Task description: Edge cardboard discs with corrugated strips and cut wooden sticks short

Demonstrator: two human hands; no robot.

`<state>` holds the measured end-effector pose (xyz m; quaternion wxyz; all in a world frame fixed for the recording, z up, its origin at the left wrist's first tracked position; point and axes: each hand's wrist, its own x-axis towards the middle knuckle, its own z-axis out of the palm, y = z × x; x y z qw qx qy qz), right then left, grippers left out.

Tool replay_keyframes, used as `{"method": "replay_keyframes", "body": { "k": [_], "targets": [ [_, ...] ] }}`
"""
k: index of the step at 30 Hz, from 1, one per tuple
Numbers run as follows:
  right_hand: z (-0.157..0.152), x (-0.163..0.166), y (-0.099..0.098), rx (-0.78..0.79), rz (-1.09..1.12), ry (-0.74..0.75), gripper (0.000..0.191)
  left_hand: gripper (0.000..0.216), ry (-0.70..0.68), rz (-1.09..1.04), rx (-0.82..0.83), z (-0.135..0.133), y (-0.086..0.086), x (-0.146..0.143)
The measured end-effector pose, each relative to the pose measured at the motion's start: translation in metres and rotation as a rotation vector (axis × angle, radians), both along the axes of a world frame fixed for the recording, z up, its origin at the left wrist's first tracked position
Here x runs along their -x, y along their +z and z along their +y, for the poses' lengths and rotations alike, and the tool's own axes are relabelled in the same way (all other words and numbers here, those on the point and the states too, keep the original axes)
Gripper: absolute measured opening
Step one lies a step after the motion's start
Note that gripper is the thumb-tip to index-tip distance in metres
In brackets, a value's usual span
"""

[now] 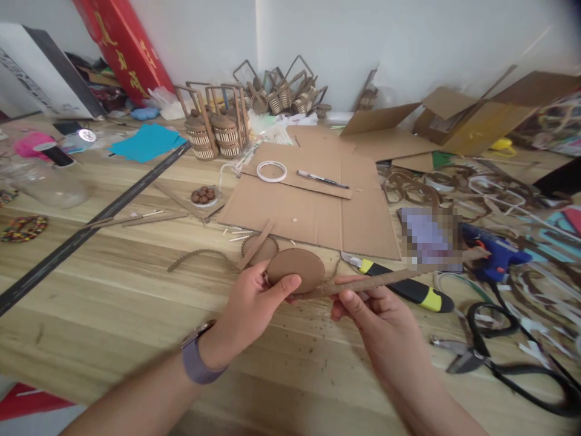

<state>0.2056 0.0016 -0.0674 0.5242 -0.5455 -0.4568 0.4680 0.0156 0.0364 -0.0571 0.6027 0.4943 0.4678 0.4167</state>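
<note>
Left hand [254, 299] pinches a round brown cardboard disc [298, 267]. Right hand [381, 312] pinches a long brown cardboard strip [394, 277] pointing near three o'clock, apparently touching the disc.

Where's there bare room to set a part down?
Bare tabletop lies between the long black strip and the wristwatch. The cardboard sheet is mostly bare between pen and utility knife. Crowded: right of the right hand, with glue gun and shears.
</note>
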Motion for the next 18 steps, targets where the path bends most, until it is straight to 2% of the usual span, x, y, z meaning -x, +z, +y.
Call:
{"method": "replay_keyframes", "body": {
  "k": [18],
  "targets": [
    [0.0009,0.0014,0.0065,-0.002,-0.055,0.030,0.037,0.032,-0.142,0.123,-0.058,-0.0047,0.0034,-0.0021]
  ]
}}
